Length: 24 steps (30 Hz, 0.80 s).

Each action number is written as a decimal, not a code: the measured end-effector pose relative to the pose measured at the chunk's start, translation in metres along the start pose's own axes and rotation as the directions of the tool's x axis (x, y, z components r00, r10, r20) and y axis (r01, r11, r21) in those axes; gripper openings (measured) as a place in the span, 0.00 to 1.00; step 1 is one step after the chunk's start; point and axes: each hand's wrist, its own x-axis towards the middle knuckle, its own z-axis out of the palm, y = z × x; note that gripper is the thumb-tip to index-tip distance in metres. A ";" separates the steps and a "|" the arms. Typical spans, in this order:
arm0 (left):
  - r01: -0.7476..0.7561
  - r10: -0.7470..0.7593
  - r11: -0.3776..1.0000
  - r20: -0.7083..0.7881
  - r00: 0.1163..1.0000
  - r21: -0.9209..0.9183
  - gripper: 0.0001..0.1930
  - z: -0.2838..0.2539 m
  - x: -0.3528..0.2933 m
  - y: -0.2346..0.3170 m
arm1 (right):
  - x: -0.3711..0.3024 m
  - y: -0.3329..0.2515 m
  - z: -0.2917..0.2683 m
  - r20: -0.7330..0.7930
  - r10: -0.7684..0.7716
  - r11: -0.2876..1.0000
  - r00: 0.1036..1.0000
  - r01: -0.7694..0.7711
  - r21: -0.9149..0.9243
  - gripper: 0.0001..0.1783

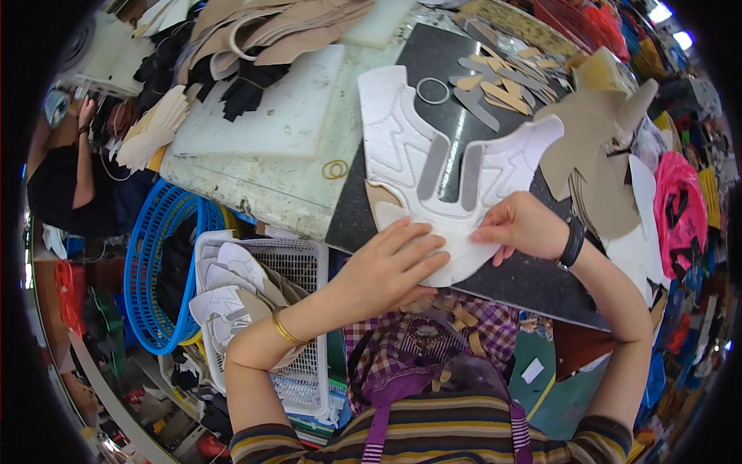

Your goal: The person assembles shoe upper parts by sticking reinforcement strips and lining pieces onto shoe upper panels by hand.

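A white shoe upper (386, 116), cut flat in a U shape with stitched lines and two grey strips, lies on the black board in front of me. Its rounded toe end comes nearest to my body. My left hand (390, 264) rests its fingers over the left side of that toe end, the thumb low by the edge, holding it. With thumb and fingers, my right hand (525, 226) pinches the toe end's right edge. A beige lining piece (382, 203) shows at the upper's left edge, above my left fingers.
Grey and tan strips (502, 81) and a ring (433, 90) lie on the black board (352, 220). Taupe pieces (595, 166) stand right. At left are a white basket (313, 267) of uppers, a blue basket (139, 271) and another person's arm (83, 166).
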 end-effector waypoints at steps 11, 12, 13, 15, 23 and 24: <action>-0.010 0.008 0.992 0.017 1.000 0.127 0.22 0.003 -0.001 0.006 | -0.017 -0.006 0.012 -0.046 -0.248 0.426 0.968 0.066 -0.902 0.18; 0.009 -0.006 0.991 -0.021 1.000 0.134 0.20 0.006 -0.001 0.007 | -0.022 -0.001 0.011 -0.171 -0.397 0.464 0.902 0.037 -0.885 0.16; 0.004 0.000 0.991 -0.026 1.000 0.132 0.20 0.008 -0.002 0.007 | -0.026 0.004 0.009 -0.291 -0.527 0.503 0.799 0.018 -0.864 0.13; 0.000 0.010 0.995 -0.090 0.996 0.104 0.21 0.012 -0.006 0.005 | -0.037 0.008 0.002 -0.498 -0.522 0.789 0.693 0.170 -0.591 0.12; 0.035 0.027 0.995 -0.591 0.806 0.093 0.15 0.039 0.001 0.003 | -0.026 0.014 0.061 0.052 -0.864 0.198 0.501 0.432 -0.880 0.26; 0.107 -0.047 0.992 -0.595 0.802 0.066 0.16 0.039 -0.004 0.009 | -0.017 0.011 0.062 0.068 -0.879 0.155 0.471 0.418 -0.895 0.24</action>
